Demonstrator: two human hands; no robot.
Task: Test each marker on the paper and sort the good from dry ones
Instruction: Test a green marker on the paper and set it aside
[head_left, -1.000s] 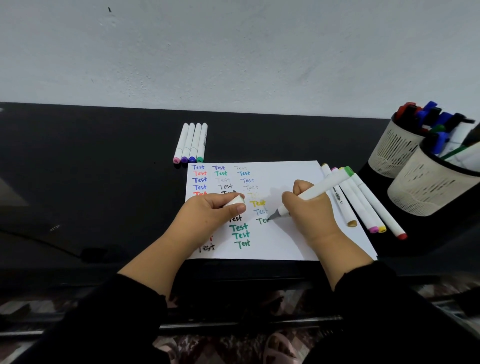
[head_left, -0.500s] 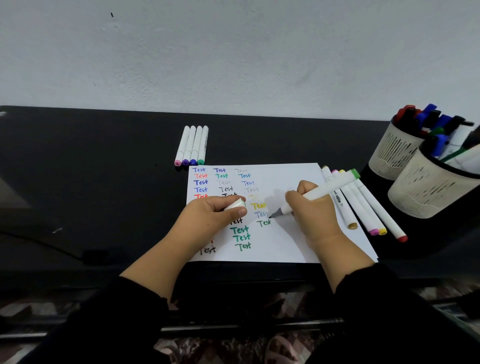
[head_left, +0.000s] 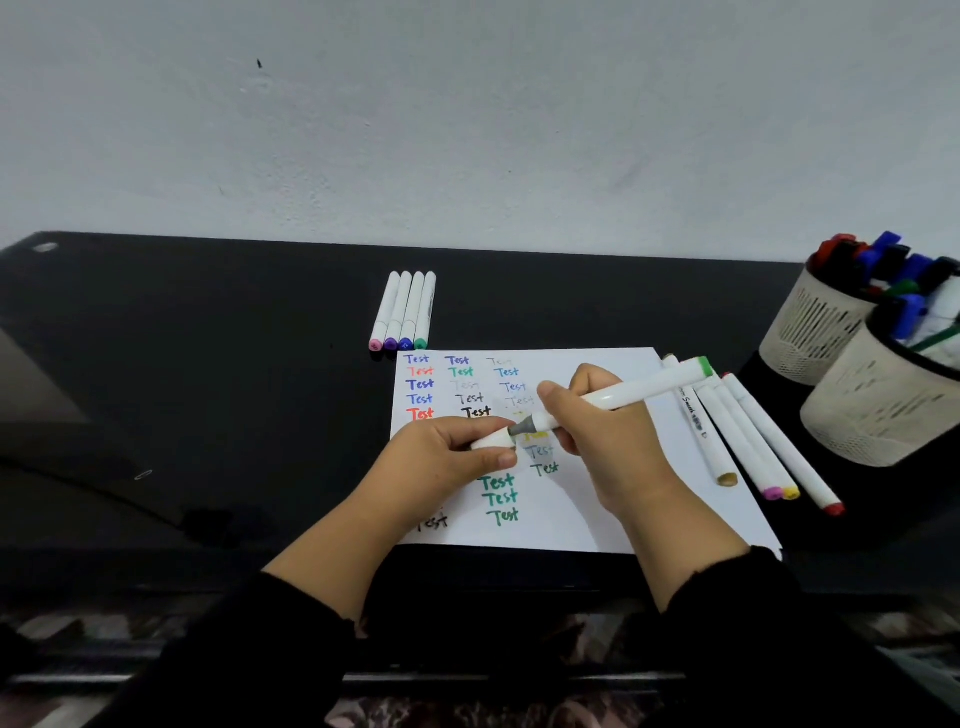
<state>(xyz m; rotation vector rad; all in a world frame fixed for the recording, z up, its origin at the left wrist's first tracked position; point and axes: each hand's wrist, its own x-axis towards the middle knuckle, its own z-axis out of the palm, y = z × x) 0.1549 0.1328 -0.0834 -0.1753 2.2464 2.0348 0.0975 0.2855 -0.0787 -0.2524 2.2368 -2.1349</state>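
Markers lie in two sorted groups on the black surface (head_left: 208, 389), and one more marker (head_left: 623, 397) is in the right hand (head_left: 602, 431). That hand grips its white barrel with curled fingers, above the middle of the paper (head_left: 597, 364). The barrel slants up to the right and ends in a green end cap. Its grey tip points left, at the mouth of the cap (head_left: 491, 440). The left hand (head_left: 447, 457) pinches this white cap between thumb and fingers, just above the paper. Tip and cap nearly meet; I cannot tell whether they touch.

The paper lies flat near the front edge of the surface. It bears columns of the word "Test" in blue, red, black, green, teal and yellow, some rows faint grey.

Four markers (head_left: 405, 312) lie side by side just beyond the paper's far left corner, their pink, purple, blue and green ends toward the paper. Another group of markers (head_left: 748, 441) lies along the paper's right edge, with brown, pink, yellow and red ends toward the person.

Two beige mesh cups (head_left: 862, 415) stand at the far right, touching or nearly so, both filled with upright markers with red, blue, black and green caps. Black sleeves cover both forearms.
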